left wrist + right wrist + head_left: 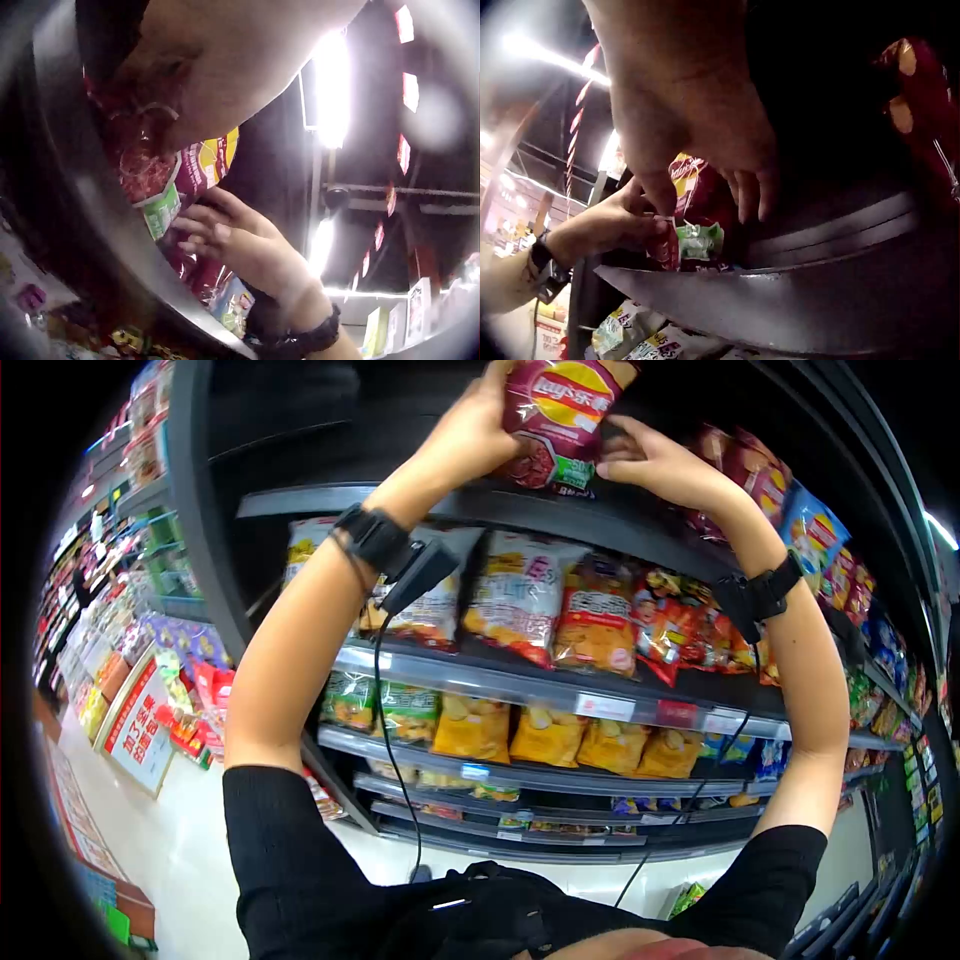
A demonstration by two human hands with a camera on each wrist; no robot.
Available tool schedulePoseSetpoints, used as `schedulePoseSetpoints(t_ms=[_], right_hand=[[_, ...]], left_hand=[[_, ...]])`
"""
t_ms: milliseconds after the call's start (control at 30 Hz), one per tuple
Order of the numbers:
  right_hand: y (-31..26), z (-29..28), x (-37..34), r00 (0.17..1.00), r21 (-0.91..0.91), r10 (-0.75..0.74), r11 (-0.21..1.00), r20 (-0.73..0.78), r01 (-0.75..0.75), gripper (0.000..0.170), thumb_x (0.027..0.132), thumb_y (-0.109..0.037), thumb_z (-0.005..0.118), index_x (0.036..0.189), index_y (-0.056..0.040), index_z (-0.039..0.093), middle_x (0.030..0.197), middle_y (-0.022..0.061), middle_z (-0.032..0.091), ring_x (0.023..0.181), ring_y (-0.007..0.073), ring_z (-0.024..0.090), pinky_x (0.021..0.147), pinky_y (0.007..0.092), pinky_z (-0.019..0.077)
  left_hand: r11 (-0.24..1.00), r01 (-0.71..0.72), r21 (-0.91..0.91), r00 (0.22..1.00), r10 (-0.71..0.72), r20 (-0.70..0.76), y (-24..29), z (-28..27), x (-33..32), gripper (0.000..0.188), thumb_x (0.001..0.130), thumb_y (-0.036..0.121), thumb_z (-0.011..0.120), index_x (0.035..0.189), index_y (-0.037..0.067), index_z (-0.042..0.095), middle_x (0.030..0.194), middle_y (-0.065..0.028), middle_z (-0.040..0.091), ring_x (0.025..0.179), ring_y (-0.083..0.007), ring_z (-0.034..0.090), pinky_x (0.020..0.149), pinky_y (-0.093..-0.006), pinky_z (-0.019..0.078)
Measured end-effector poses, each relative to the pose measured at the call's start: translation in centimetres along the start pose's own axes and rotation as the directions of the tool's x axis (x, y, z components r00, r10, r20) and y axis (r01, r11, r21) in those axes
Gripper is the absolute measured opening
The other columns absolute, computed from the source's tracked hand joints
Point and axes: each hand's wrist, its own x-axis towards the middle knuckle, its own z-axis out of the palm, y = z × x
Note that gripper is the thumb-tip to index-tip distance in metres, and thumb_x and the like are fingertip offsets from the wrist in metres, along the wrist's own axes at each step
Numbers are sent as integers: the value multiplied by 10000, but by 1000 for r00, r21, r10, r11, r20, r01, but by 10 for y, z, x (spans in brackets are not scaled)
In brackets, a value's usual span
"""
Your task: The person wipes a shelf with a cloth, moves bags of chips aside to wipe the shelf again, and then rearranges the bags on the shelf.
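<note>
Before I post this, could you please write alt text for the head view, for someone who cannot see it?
A person's left hand holds a maroon Lay's bag at a dark store shelf, the right hand close beside the bag. Lower shelves hold white snack bags and yellow bags.

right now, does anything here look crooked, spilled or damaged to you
The red bag on the second visible shelf down sits askew, a lower corner poking over the front edge, unlike the straighter orange bag beside it. No spill or damage shows on the maroon chip bag held by the left hand.
</note>
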Motion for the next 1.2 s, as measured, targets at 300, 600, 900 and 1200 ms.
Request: schedulePoseSetpoints(t_ms=[300, 600, 900, 1200], right_hand=[[-78, 92, 129, 982, -158, 73, 986, 171, -46, 906, 967, -312, 693, 1610, -1, 134, 1544, 273, 403, 1440, 338, 422, 1186, 398, 354], [-98, 127, 160, 991, -147, 65, 988, 117, -47, 904, 974, -345, 656, 1631, -64, 103, 1612, 243, 316, 1487, 348, 348, 1218, 413, 296], [-77, 112, 98, 993, -425, -47, 905, -107, -3, 794, 962, -439, 626, 1596, -102, 286, 1604, 237, 342, 1471, 370, 372, 1186, 389, 345], [-58, 126, 36, 947, -341, -63, 939, -314, -51, 506, 1028, -390, 524, 1459, -124, 511, 1429, 184, 557, 1338, 362, 524, 1099, 408, 430]], left_hand=[[786, 297, 542, 893, -430, 133, -97, -110, 1, 1051, 819, 165, 691, 1604, 102, -5, 1290, -383, 552, 1099, -487, 638, 925, -500, 535], [709, -44, 703, 996, -24, 87, -112, -147, -19, 878, 779, 132, 735, 1553, 192, 323, 1445, -260, 410, 1326, -509, 438, 912, -577, 541], [357, -533, 767, 839, 101, 535, -115, -129, -9, 605, 760, 187, 801, 1313, 382, 650, 1573, -21, 394, 1444, -481, 311, 1070, -608, 461], [319, -690, 650, 697, 48, 716, -197, -116, 35, 435, 835, 221, 681, 1268, 221, 642, 1417, -208, 417, 1299, -563, 403, 885, -831, 323]])
